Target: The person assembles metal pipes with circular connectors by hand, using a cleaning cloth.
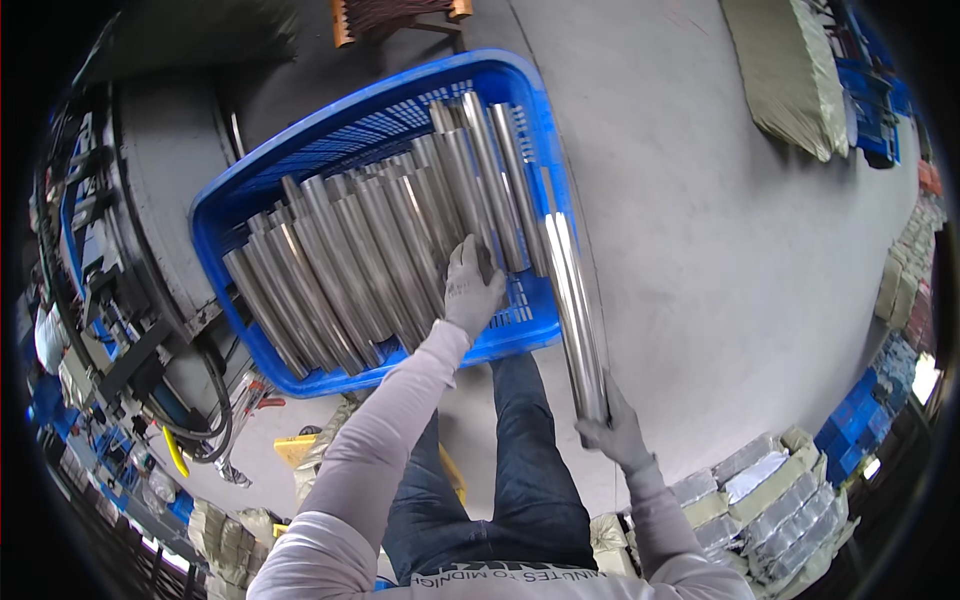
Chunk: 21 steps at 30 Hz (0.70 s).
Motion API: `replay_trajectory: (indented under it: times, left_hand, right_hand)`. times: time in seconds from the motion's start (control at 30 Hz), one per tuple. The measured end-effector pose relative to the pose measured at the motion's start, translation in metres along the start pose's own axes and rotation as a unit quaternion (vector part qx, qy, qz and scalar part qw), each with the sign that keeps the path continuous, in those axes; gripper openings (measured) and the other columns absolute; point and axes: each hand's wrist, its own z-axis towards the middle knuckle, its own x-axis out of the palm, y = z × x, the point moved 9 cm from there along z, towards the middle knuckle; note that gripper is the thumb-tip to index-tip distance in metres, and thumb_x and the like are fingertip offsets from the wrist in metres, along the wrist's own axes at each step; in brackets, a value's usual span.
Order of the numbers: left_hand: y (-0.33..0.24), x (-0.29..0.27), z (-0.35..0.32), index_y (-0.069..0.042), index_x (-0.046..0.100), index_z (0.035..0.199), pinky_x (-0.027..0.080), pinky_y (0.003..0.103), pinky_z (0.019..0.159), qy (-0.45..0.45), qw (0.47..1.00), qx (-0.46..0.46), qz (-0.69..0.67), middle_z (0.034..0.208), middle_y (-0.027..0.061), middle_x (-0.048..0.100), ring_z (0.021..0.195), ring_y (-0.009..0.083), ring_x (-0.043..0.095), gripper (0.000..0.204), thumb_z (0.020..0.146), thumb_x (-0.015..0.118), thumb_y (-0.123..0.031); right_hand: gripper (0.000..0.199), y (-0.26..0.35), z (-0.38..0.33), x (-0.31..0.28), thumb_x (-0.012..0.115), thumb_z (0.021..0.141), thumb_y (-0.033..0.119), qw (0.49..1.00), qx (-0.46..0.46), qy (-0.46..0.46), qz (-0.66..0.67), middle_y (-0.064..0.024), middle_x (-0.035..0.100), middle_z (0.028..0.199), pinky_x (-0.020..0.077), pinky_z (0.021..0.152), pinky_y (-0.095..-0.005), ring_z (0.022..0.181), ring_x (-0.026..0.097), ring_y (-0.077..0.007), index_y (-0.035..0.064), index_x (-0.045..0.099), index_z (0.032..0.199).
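Note:
A large blue plastic basket (375,372) holds many shiny metal tubes (345,265), laid side by side and slanting. Inside it, my gloved left hand (474,288) is closed around the near end of a metal tube, its fingers partly hidden by the tube. Off the basket's right side, my gloved right hand (619,428) grips the lower end of a long bright metal tube (574,315). The far end of that tube reaches up along the basket's right rim. Whether it is a single tube or two pressed together, I cannot tell.
Machinery with black hoses (215,430) and a yellow-handled tool (175,452) stands at the left. Stacked wrapped bundles (770,500) lie at the lower right. A covered pile (785,80) is at the far right, and a wooden-legged stand (400,15) beyond the basket.

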Motion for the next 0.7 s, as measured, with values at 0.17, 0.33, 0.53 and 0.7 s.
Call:
replay_trajectory:
  times: [0.17,0.33,0.53,0.7]
  left_hand:
    - [0.029,-0.069,-0.031,-0.006,0.047,0.16,0.027,0.06,0.126,-0.084,0.968,0.013,0.238,0.161,0.0261,0.044,0.151,0.0433,0.039,0.085,0.084,0.081,-0.027]
    - [0.082,-0.094,-0.038,-0.008,0.047,0.16,0.025,0.06,0.127,0.008,0.942,0.059,0.33,0.166,0.0253,0.039,0.155,0.045,0.034,0.088,0.084,0.082,-0.035]
    - [0.139,-0.177,-0.041,0.005,0.036,0.162,0.023,0.055,0.131,-0.21,0.973,-0.088,0.035,0.169,0.0285,0.032,0.158,0.0472,0.027,0.097,0.088,0.079,-0.039]
    - [0.154,-0.186,-0.047,0.006,0.029,0.164,0.022,0.056,0.131,-0.228,0.961,-0.151,0.043,0.167,0.0321,0.031,0.158,0.0486,0.025,0.109,0.086,0.084,-0.046]
  right_hand:
    - [0.095,0.083,0.113,0.089,0.082,0.087,0.018,0.954,-0.266,-0.065,-0.12,-0.0258,0.064,0.143,0.0502,0.11,-0.0401,0.132,0.064,-0.0339,-0.0029,0.033,0.166]
    - [0.103,0.076,0.201,0.144,0.086,0.084,0.029,0.917,-0.306,-0.115,-0.227,-0.0322,0.057,0.152,0.0485,0.116,-0.0479,0.138,0.059,-0.0463,-0.0037,0.032,0.165]
    - [0.1,0.117,0.255,0.157,0.087,0.081,0.014,0.958,-0.225,-0.075,-0.16,-0.0278,0.064,0.145,0.0508,0.113,-0.0431,0.135,0.063,-0.0395,-0.0018,0.034,0.164]
    - [0.098,0.135,0.248,0.209,0.083,0.079,-0.001,0.978,-0.117,-0.027,-0.169,-0.0227,0.069,0.131,0.0597,0.096,-0.0409,0.116,0.072,-0.0343,0.0054,0.032,0.164]
